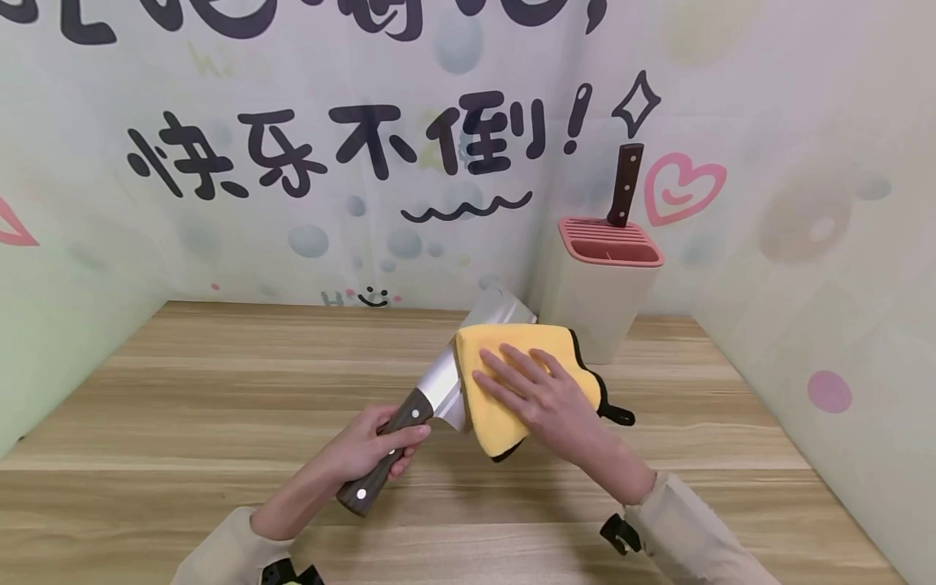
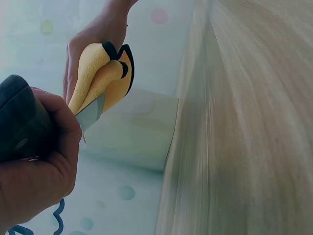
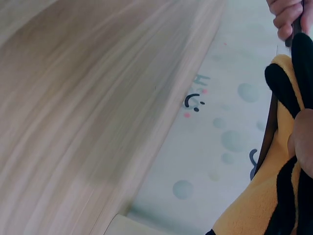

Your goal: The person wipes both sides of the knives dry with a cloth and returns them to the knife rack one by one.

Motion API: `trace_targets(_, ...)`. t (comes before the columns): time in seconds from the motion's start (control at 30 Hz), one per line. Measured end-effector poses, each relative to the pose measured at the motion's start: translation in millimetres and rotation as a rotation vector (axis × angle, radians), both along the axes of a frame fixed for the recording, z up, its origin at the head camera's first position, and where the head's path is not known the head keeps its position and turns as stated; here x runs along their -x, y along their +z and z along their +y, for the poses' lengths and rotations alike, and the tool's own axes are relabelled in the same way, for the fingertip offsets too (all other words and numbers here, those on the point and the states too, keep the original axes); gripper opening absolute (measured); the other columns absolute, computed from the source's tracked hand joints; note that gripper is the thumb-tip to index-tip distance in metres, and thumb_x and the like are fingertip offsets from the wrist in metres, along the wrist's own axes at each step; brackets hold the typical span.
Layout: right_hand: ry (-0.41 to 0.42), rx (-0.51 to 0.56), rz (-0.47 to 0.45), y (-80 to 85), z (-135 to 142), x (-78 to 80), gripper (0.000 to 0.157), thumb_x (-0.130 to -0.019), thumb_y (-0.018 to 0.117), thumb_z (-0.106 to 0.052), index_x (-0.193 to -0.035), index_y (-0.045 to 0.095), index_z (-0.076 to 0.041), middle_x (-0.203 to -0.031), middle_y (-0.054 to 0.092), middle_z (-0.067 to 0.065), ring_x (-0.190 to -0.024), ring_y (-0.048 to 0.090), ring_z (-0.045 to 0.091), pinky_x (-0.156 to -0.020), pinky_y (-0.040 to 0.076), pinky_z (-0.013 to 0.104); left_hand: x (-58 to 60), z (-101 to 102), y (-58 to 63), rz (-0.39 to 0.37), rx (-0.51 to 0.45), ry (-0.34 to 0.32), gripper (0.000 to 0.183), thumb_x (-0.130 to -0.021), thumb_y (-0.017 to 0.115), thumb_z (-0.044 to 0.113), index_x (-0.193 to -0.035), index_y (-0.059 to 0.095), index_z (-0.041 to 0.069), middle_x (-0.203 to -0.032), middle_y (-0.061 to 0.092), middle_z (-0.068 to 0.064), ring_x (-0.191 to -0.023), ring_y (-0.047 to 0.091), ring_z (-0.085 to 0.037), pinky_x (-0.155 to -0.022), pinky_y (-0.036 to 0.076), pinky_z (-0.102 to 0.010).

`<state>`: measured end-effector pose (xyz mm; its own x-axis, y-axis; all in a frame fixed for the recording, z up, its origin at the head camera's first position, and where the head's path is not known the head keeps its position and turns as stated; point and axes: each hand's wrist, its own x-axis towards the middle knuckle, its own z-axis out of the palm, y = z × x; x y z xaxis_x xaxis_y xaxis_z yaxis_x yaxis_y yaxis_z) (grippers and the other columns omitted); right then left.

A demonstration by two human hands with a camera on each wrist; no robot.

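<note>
My left hand (image 1: 376, 447) grips the dark riveted handle (image 1: 369, 487) of a cleaver, with the thumb along its upper side. The cleaver's broad steel blade (image 1: 441, 378) points away and to the right, raised over the table. A yellow cloth (image 1: 486, 422) with black edging covers much of the blade. My right hand (image 1: 544, 406) holds this cloth against it, fingers spread over the top. From the left wrist view, the folded cloth (image 2: 88, 68) wraps the blade's edge. In the right wrist view, the thumb (image 3: 303, 142) lies on the cloth's underside.
Behind the cloth, a white knife block (image 1: 600, 309) with a pink slotted top stands near the back wall. One brown-handled knife (image 1: 626, 185) sticks up from it. The wood-grain table (image 1: 219, 390) is bordered by printed fabric walls (image 1: 256, 244) at the back and sides.
</note>
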<state>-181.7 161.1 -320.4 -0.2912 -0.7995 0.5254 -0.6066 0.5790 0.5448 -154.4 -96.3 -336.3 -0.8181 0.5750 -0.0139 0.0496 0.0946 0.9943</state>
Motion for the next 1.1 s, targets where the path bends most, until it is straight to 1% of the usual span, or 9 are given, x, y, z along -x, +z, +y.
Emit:
trace_targets(0.2, -0.023, 0.064, -0.026, 0.7, 7, 7.7, 0.044, -0.077, 0.055, 0.0, -0.12, 0.056, -0.012, -0.126, 0.051, 0.008, -0.113, 0.048, 0.027, -0.085, 0.044, 0.042, -0.7, 0, -0.3, 0.007, 0.013, -0.002, 0.029, -0.089, 0.054, 0.021, -0.083, 0.046, -0.005, -0.064, 0.047, -0.002, -0.047, 0.046, -0.006, -0.045, 0.041, -0.019)
trace_targets(0.37, -0.072, 0.092, -0.071, 2.5, 14, 11.2, 0.05, -0.074, 0.061, 0.004, -0.121, 0.055, -0.012, -0.127, 0.05, 0.009, -0.114, 0.047, 0.029, -0.085, 0.043, 0.044, -1.0, 0, 0.2, -0.003, 0.018, -0.005, 0.029, -0.089, 0.054, 0.022, -0.084, 0.046, -0.006, -0.064, 0.047, -0.002, -0.047, 0.045, -0.006, -0.044, 0.041, -0.019)
trace_targets(0.53, -0.102, 0.125, -0.073, 1.5, 18, 15.6, 0.054, -0.07, 0.068, 0.005, -0.121, 0.056, -0.011, -0.126, 0.051, 0.009, -0.112, 0.048, 0.029, -0.082, 0.044, 0.045, -1.1, -1, -1.1, 0.003, 0.011, -0.021, 0.029, -0.089, 0.054, 0.021, -0.083, 0.046, -0.006, -0.063, 0.047, -0.002, -0.047, 0.045, -0.006, -0.044, 0.04, -0.019)
trace_targets(0.77, -0.139, 0.184, -0.092, -0.8, 25, 19.6, 0.049, -0.073, 0.063, 0.006, -0.119, 0.057, -0.01, -0.124, 0.053, 0.011, -0.11, 0.049, 0.032, -0.08, 0.044, 0.047, -0.7, -1, -2.4, 0.008, -0.004, -0.043, 0.027, -0.09, 0.053, 0.019, -0.08, 0.045, -0.005, -0.063, 0.047, -0.002, -0.046, 0.045, -0.006, -0.044, 0.04, -0.018)
trace_targets(1.1, -0.181, 0.229, -0.091, -3.1, 31, 24.7, 0.046, -0.074, 0.062, 0.006, -0.118, 0.057, -0.008, -0.123, 0.053, 0.013, -0.108, 0.05, 0.032, -0.078, 0.045, 0.047, -0.6, -1, -3.0, 0.011, -0.016, -0.052, 0.028, -0.09, 0.053, 0.018, -0.081, 0.044, -0.008, -0.063, 0.046, -0.002, -0.046, 0.045, -0.005, -0.043, 0.04, -0.018)
